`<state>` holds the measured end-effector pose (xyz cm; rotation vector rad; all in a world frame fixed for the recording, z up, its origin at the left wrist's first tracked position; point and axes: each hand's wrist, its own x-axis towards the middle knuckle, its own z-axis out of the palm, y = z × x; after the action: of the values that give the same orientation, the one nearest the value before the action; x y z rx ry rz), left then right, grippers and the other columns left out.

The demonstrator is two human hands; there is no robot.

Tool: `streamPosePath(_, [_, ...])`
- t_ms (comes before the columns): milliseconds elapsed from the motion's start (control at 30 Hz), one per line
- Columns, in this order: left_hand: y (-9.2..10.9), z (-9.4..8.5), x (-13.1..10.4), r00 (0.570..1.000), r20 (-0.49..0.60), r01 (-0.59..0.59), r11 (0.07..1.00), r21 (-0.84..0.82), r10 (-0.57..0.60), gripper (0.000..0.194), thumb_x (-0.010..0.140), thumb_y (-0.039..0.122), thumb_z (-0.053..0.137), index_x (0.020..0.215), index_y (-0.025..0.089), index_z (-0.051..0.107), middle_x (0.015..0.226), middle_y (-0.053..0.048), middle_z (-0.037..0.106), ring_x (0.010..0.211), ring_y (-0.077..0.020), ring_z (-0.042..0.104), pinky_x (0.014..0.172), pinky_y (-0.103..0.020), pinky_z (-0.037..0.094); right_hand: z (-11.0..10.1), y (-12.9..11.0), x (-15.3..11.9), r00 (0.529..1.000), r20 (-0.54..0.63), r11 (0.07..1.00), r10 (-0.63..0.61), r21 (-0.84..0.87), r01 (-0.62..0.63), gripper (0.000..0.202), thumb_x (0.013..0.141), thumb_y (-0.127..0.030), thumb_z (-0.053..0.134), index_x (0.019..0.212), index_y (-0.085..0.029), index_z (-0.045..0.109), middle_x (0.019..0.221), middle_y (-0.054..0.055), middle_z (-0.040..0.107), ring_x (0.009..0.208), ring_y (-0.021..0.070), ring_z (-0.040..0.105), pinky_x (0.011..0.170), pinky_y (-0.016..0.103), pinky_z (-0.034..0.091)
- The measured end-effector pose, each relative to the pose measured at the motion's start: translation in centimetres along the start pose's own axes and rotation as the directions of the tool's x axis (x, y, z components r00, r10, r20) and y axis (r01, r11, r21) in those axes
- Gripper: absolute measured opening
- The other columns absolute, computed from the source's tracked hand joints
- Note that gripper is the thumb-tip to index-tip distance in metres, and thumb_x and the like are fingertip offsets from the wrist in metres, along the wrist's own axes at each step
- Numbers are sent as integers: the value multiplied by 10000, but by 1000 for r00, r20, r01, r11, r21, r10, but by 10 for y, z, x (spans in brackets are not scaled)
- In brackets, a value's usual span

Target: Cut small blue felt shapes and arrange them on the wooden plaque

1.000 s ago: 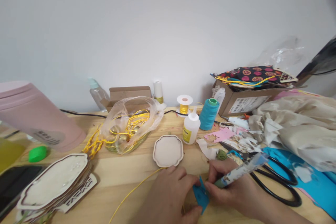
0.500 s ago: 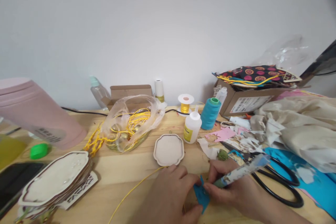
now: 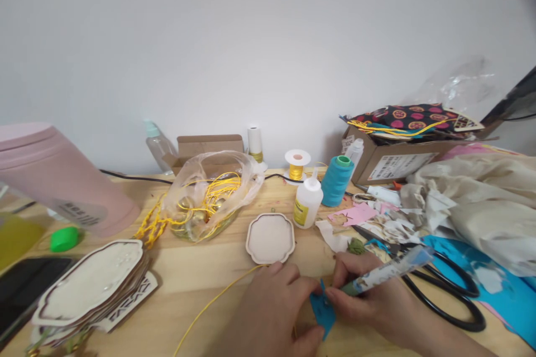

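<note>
Between my hands, low in the view, is a small blue piece of felt or paper (image 3: pixel 322 312). My left hand (image 3: pixel 280 301) pinches it along its left side. A pen with a patterned barrel (image 3: pixel 387 273) is gripped in my right hand (image 3: pixel 368 290), tilted up to the right; its tip is hidden behind my fingers at the blue piece. Just beyond my left hand lies a pale scalloped plaque (image 3: pixel 270 237) with a raised rim. A yellow cord (image 3: pixel 209 305) runs from under my left hand toward the front edge.
Black-handled scissors (image 3: pixel 454 301) lie right of my right hand, by blue sheets (image 3: pixel 506 304) and scraps. Behind stand a glue bottle (image 3: pixel 307 203), a blue thread cone (image 3: pixel 336 181) and a filled carton (image 3: pixel 391 162). Stacked plaques (image 3: pixel 92 284) and a pink tumbler (image 3: pixel 79 184) are left.
Both hands stay almost where they were, still on the blue piece and the pen. The whole view has shifted very slightly.
</note>
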<state>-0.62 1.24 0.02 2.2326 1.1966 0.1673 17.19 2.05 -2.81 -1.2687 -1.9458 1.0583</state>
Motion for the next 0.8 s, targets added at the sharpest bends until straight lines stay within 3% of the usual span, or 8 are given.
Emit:
streamPosePath(400, [-2,3,0,1000,-8,-15,1000,-3,15,269,670,276,581,935,234,566,869,-28,573,837,-228,492,699,-337,371,-1,5,-2,999,27,999,-40,-34,41,205,688,-236,560,520,-168,464,442,-42,437,405,88,359,356,182,254])
streamPosePath(800, [-1,1,1,1000,-1,-10,1000,-3,10,272,665,267,588,935,230,571,865,-29,575,843,-230,498,699,-337,376,-2,6,-1,998,-16,996,-65,-58,64,225,682,-223,558,497,-177,439,434,-50,419,400,87,365,368,188,273])
